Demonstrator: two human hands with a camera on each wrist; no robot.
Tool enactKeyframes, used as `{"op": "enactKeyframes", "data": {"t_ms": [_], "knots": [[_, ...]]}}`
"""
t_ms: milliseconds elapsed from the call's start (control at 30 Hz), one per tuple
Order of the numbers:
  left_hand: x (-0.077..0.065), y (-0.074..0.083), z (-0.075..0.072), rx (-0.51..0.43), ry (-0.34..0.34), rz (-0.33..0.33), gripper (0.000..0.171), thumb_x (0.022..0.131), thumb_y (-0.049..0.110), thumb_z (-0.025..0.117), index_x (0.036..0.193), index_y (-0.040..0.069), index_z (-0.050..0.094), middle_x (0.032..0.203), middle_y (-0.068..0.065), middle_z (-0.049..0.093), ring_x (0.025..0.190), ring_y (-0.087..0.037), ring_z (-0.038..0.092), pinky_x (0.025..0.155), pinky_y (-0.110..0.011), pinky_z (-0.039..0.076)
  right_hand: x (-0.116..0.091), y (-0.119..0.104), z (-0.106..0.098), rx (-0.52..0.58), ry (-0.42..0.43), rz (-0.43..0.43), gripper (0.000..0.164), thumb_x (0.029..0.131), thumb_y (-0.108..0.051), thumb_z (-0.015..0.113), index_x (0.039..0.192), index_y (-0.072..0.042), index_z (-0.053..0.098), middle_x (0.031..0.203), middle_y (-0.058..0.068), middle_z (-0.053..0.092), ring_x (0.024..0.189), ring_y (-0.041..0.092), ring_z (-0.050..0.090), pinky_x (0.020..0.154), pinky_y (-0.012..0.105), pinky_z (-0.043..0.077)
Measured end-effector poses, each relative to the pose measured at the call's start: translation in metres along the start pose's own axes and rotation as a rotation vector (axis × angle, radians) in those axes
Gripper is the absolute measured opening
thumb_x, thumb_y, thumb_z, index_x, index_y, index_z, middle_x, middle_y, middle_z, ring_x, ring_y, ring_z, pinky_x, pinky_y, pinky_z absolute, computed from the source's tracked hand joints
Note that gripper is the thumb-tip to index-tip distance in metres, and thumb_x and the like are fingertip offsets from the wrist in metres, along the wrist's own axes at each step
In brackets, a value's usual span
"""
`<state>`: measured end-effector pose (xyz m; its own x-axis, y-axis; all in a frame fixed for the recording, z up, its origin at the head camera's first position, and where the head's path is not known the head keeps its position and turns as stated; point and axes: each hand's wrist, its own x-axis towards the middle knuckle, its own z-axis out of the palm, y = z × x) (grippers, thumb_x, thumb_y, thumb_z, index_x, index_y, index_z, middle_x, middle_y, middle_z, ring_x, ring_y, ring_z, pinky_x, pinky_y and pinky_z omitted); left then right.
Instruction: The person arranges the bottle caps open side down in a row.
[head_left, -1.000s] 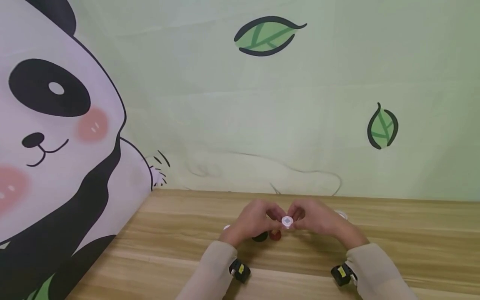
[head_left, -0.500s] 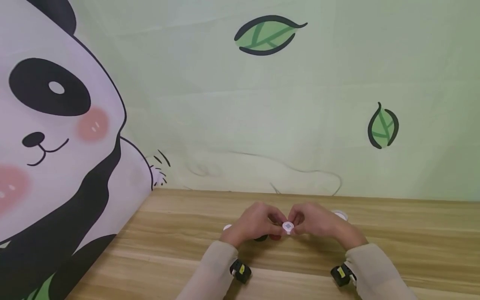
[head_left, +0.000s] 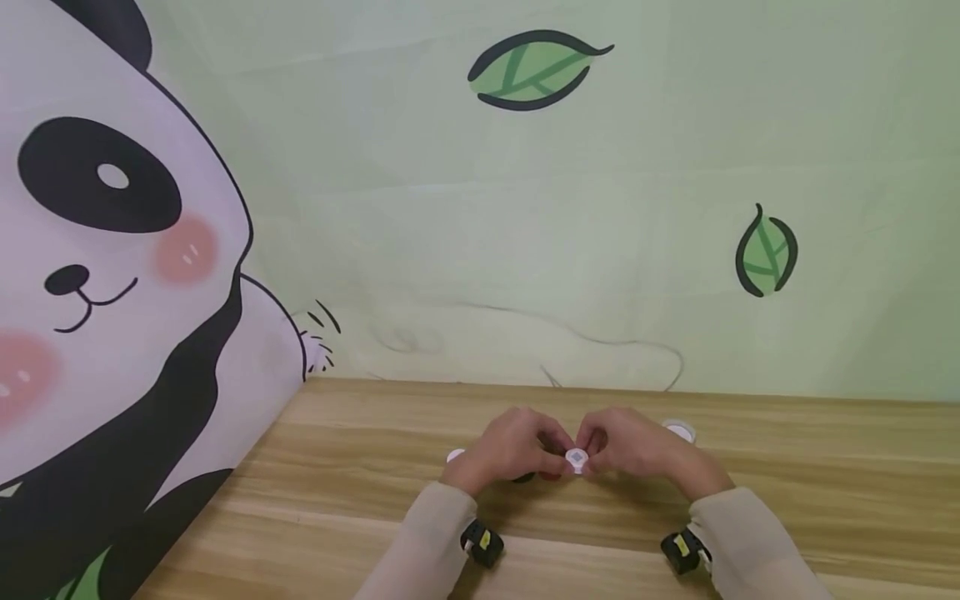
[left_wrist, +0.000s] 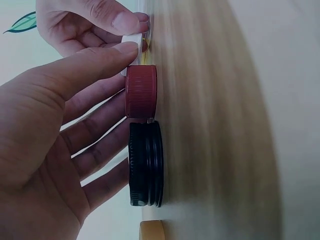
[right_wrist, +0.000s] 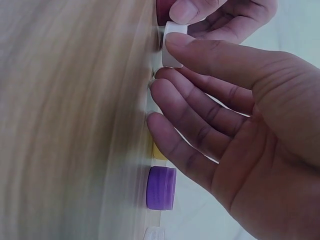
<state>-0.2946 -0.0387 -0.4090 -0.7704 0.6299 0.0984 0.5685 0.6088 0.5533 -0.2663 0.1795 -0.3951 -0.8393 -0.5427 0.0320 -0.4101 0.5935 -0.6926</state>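
A small white bottle cap [head_left: 576, 459], a grey diamond-like mark on its top, is pinched between both hands close over the table. My left hand [head_left: 513, 446] holds one side with thumb and fingertips, and my right hand [head_left: 630, 442] grips the opposite side the same way. Right beside it stands a ribbed red cap [left_wrist: 141, 92], just under the left fingers. Then comes a wider black cap [left_wrist: 146, 165], with an orange-yellow cap [left_wrist: 151, 230] farther along. In the head view the left hand hides most of the red and black caps.
Past the right hand's fingers, a yellow cap [right_wrist: 158, 152], a purple cap [right_wrist: 161, 188] and a clear ribbed cap [right_wrist: 154, 233] stand on the wooden table [head_left: 337, 467]. A white round lid [head_left: 681, 431] lies behind the right wrist. Something white [head_left: 454, 455] shows beside the left wrist.
Both hands have lowered the white cap a little towards the table and the viewer. The left hand now covers more of the red and black caps; the round lid shows more.
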Motion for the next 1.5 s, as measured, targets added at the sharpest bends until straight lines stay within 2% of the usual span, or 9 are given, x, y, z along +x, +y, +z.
{"op": "enactKeyframes", "data": {"t_ms": [233, 433, 833, 933, 1000, 1100, 1233, 1367, 1500], "knots": [[0.003, 0.001, -0.001, 0.027, 0.007, 0.019, 0.017, 0.083, 0.021, 0.093, 0.098, 0.018, 0.086, 0.093, 0.015, 0.078, 0.087, -0.003, 0.063, 0.079, -0.021, 0.048, 0.002, 0.002, 0.001, -0.017, 0.011, -0.007, 0.022, 0.083, -0.001, 0.088, 0.095, -0.006, 0.070, 0.084, -0.002, 0.067, 0.078, 0.014, 0.059, 0.071, 0.032, 0.052], [0.004, 0.001, 0.000, 0.078, 0.005, 0.030, 0.018, 0.081, 0.022, 0.094, 0.096, 0.018, 0.086, 0.095, 0.015, 0.077, 0.091, -0.002, 0.063, 0.081, -0.021, 0.048, 0.004, 0.003, 0.002, -0.026, 0.001, -0.005, 0.023, 0.082, 0.000, 0.088, 0.094, -0.006, 0.070, 0.083, -0.002, 0.066, 0.077, 0.012, 0.059, 0.070, 0.029, 0.052], [0.011, 0.006, -0.009, 0.120, 0.011, 0.049, 0.018, 0.081, 0.025, 0.094, 0.097, 0.019, 0.086, 0.097, 0.014, 0.077, 0.093, -0.003, 0.064, 0.081, -0.021, 0.049, 0.006, -0.003, -0.009, -0.028, -0.002, -0.013, 0.023, 0.082, 0.000, 0.087, 0.095, -0.006, 0.069, 0.082, -0.002, 0.065, 0.075, 0.013, 0.059, 0.069, 0.029, 0.051], [0.010, 0.003, -0.009, 0.087, 0.008, 0.037, 0.019, 0.082, 0.026, 0.094, 0.098, 0.019, 0.086, 0.098, 0.015, 0.077, 0.094, -0.001, 0.063, 0.083, -0.021, 0.049, 0.006, -0.002, -0.009, -0.035, 0.004, -0.017, 0.024, 0.081, 0.000, 0.088, 0.095, -0.006, 0.069, 0.082, -0.003, 0.065, 0.075, 0.012, 0.058, 0.069, 0.029, 0.051], [0.009, 0.001, -0.008, 0.041, -0.003, 0.013, 0.019, 0.084, 0.027, 0.093, 0.099, 0.019, 0.085, 0.095, 0.017, 0.077, 0.089, 0.001, 0.065, 0.083, -0.022, 0.049, 0.005, -0.003, -0.010, -0.024, 0.001, -0.014, 0.025, 0.081, 0.000, 0.088, 0.096, -0.004, 0.069, 0.083, -0.002, 0.066, 0.076, 0.013, 0.059, 0.070, 0.030, 0.051], [0.008, 0.001, -0.007, -0.093, -0.017, -0.041, 0.016, 0.089, 0.025, 0.089, 0.101, 0.016, 0.083, 0.083, 0.013, 0.076, 0.076, -0.002, 0.068, 0.077, -0.024, 0.053, 0.001, -0.005, -0.013, -0.009, -0.010, 0.001, 0.027, 0.081, -0.003, 0.088, 0.100, -0.003, 0.070, 0.087, 0.001, 0.067, 0.080, 0.014, 0.060, 0.073, 0.032, 0.052], [0.006, 0.002, -0.006, -0.184, 0.025, -0.081, 0.014, 0.093, 0.023, 0.085, 0.102, 0.014, 0.081, 0.074, 0.008, 0.074, 0.065, -0.008, 0.070, 0.076, -0.027, 0.054, -0.001, -0.005, -0.017, 0.006, -0.011, 0.011, 0.028, 0.083, -0.005, 0.087, 0.105, -0.001, 0.070, 0.092, 0.003, 0.069, 0.084, 0.016, 0.063, 0.075, 0.034, 0.054], [0.008, 0.005, -0.005, -0.130, 0.104, -0.096, 0.021, 0.090, 0.029, 0.086, 0.106, 0.015, 0.082, 0.086, 0.011, 0.077, 0.079, -0.004, 0.069, 0.086, -0.030, 0.052, -0.003, -0.005, -0.019, 0.008, 0.031, 0.022, 0.023, 0.089, -0.005, 0.082, 0.108, 0.000, 0.070, 0.095, 0.003, 0.070, 0.086, 0.018, 0.064, 0.075, 0.037, 0.056], [0.013, 0.009, -0.002, -0.086, 0.154, -0.090, 0.029, 0.092, 0.033, 0.085, 0.114, 0.014, 0.081, 0.105, 0.008, 0.078, 0.100, -0.008, 0.069, 0.091, -0.032, 0.054, -0.004, -0.005, -0.021, -0.031, 0.117, 0.036, 0.020, 0.095, -0.008, 0.078, 0.112, -0.001, 0.070, 0.098, 0.001, 0.070, 0.091, 0.018, 0.065, 0.080, 0.040, 0.057]]}}
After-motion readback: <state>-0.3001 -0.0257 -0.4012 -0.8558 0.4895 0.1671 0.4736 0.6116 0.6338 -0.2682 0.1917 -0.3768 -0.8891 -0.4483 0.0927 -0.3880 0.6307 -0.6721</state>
